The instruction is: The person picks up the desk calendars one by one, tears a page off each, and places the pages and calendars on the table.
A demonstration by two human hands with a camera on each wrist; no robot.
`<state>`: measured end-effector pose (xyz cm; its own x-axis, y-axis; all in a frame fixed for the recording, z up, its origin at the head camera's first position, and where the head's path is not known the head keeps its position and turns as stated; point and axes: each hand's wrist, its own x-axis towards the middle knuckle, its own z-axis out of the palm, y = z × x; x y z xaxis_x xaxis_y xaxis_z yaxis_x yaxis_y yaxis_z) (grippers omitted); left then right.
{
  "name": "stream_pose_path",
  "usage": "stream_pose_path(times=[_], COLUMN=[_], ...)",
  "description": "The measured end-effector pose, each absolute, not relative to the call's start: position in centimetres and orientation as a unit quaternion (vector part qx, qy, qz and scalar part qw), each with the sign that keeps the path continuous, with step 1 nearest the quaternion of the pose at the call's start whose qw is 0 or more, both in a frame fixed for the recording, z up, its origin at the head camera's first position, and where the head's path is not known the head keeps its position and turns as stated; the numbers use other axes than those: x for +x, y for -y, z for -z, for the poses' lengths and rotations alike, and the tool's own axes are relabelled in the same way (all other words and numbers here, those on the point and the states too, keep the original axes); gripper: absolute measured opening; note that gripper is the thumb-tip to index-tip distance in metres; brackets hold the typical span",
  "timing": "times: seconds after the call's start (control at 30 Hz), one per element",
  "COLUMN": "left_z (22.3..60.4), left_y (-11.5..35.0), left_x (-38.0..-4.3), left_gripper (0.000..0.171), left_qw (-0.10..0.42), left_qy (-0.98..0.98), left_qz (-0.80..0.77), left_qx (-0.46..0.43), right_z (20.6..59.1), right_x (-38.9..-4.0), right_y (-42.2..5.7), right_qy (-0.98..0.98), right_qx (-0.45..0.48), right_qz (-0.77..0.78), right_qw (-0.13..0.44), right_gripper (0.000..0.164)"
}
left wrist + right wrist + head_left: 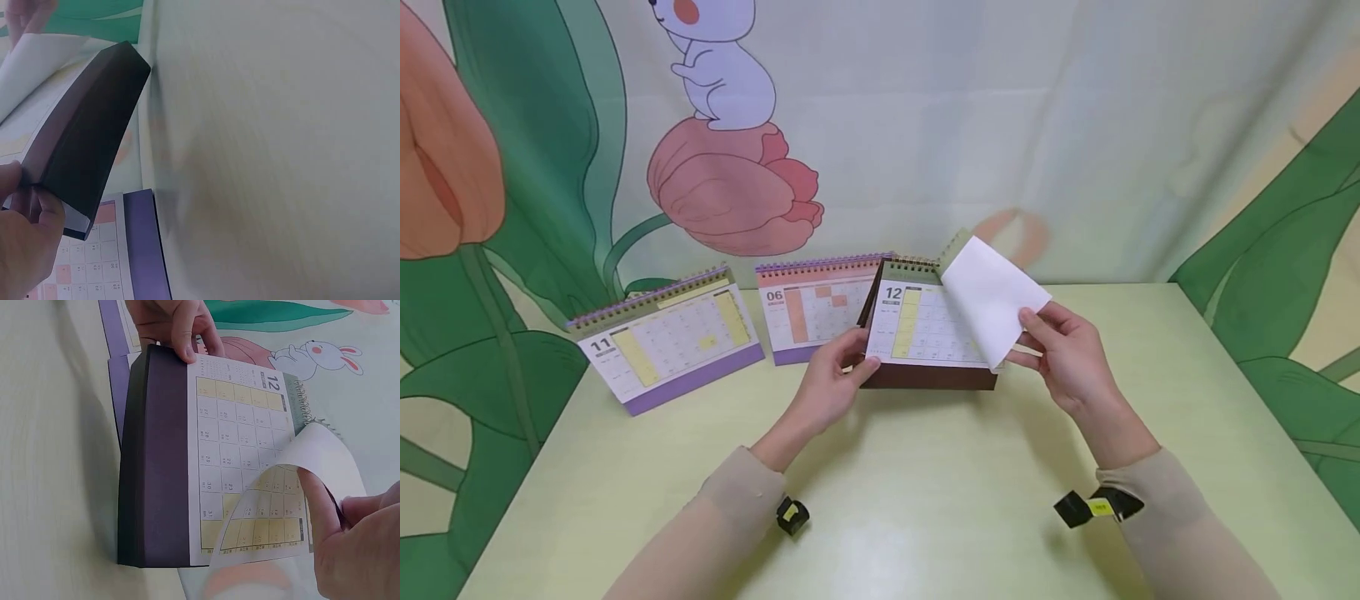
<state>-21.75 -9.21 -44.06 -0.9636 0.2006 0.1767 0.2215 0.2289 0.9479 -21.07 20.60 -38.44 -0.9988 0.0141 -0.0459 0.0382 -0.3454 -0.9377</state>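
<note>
A dark brown desk calendar (pixel 928 377) with a green top strip and spiral binding shows its page marked 12. Gripping its lower left corner, my left hand (pixel 835 371) has the thumb on the front and fingers behind, as the left wrist view also shows. My right hand (pixel 1070 354) pinches the right edge of a lifted page (pixel 992 296), its white back curled towards me. In the right wrist view the lifted page (pixel 331 453) arches over the yellow-and-white date grid (pixel 237 444). The calendar's base (pixel 94 125) appears tilted up off the table in the left wrist view.
A purple-based calendar (pixel 666 350) showing 11 stands at the left. Behind my left hand is another purple-based calendar (pixel 797 312) showing 06, partly covered by the brown one. A curtain (pixel 925 125) printed with tulips and a rabbit hangs behind the pale table (pixel 880 517).
</note>
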Motion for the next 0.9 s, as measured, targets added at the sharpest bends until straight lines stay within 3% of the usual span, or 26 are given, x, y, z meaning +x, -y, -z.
stream_pose_path(times=[0.9], left_z=[44.2], left_y=[9.7], left_x=[-21.7], left_gripper=[0.029], left_qw=[0.012], left_qy=[0.784], left_qz=[0.605], left_qx=[-0.137], right_z=[37.9], right_x=[-21.2], right_y=[-19.4], right_qy=[-0.554], right_qx=[0.042], right_qz=[0.831], right_qw=[-0.009], right_gripper=[0.012])
